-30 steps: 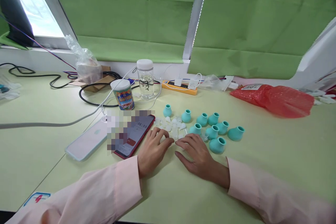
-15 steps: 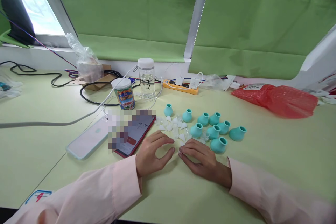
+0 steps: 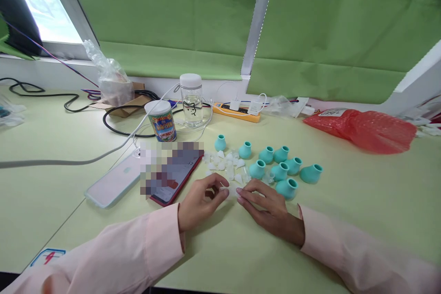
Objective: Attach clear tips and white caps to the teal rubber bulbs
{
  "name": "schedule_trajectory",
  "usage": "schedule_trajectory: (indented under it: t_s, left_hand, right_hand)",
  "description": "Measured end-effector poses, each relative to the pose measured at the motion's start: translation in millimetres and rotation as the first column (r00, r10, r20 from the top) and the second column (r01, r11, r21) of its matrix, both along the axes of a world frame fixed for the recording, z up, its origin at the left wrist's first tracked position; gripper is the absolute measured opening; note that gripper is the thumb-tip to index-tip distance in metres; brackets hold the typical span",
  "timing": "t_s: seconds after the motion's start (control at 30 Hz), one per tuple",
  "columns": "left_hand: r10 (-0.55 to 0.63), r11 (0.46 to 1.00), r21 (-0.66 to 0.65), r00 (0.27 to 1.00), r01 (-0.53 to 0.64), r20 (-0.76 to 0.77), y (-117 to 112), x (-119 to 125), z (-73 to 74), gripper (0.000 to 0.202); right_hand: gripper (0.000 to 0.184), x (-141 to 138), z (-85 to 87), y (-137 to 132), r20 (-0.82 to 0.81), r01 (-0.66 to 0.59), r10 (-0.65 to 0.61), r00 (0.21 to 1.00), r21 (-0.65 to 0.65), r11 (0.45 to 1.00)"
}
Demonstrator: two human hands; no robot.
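My left hand (image 3: 201,200) closes its thumb and index finger on one end of a small translucent white plastic piece (image 3: 232,189). From the other side, my right hand (image 3: 268,209) pinches the piece between thumb and fingertips. Fingers cover much of it, so its exact shape is hard to make out. Just beyond the hands lie several small white cone-like caps (image 3: 221,165) and clear plastic pieces (image 3: 230,172), loosely scattered. Several turquoise bulb-shaped parts with open necks, among them a front one (image 3: 285,188), stand behind and to the right of my right hand.
A red-edged phone (image 3: 175,174) and a pale-cased phone (image 3: 113,179) lie left of the hands. Behind them stand a patterned paper cup (image 3: 163,124) and a lidded water bottle (image 3: 192,105). Farther back are a power strip (image 3: 237,112), cables and a red plastic bag (image 3: 365,131).
My left thumb and index finger, apart before, have come together on the small white piece that now shows between both hands. The right hand stays pinched in nearly the same place.
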State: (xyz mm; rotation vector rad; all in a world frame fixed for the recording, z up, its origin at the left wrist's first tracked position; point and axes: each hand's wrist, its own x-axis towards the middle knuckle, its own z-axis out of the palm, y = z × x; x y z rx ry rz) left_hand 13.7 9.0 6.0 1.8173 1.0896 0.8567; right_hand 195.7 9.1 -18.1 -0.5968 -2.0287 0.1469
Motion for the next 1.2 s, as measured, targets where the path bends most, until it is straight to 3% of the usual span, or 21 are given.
schedule_trajectory:
  t_s: [0.17, 0.37, 0.67, 0.93, 1.2]
  left_hand:
    - [0.038, 0.920, -0.376, 0.930, 0.111, 0.366, 0.7, 2.8, 0.6, 0.034]
    - [0.107, 0.778, -0.585, 0.867, 0.231, 0.486, 3.9, 0.5, -1.8, 0.043]
    - [0.081, 0.678, -0.662, 0.864, 0.318, 0.498, 6.7, 1.0, -4.6, 0.041]
    - [0.045, 0.666, -0.659, 0.863, 0.350, 0.503, 6.9, 1.4, -3.5, 0.041]
    - [0.067, 0.673, -0.657, 0.857, 0.339, 0.510, 6.0, 0.2, -1.6, 0.039]
  right_hand:
    - [0.039, -0.7, 1.8, 0.6, -0.032, 0.010, -0.011, 0.999, -0.047, 0.999]
    - [0.034, -0.9, 3.5, 0.2, -0.005, -0.007, 0.007, 1.000, -0.025, 1.000]
    - [0.028, -2.2, 1.2, 2.0, -0.024, -0.043, 0.043, 0.999, 0.005, 0.999]
    - [0.032, -1.6, 6.5, 1.6, 0.021, -0.061, 0.059, 0.998, 0.083, 0.995]
    - [0.028, 0.4, 4.0, 0.1, 0.053, -0.037, 0.033, 0.998, 0.070, 0.997]
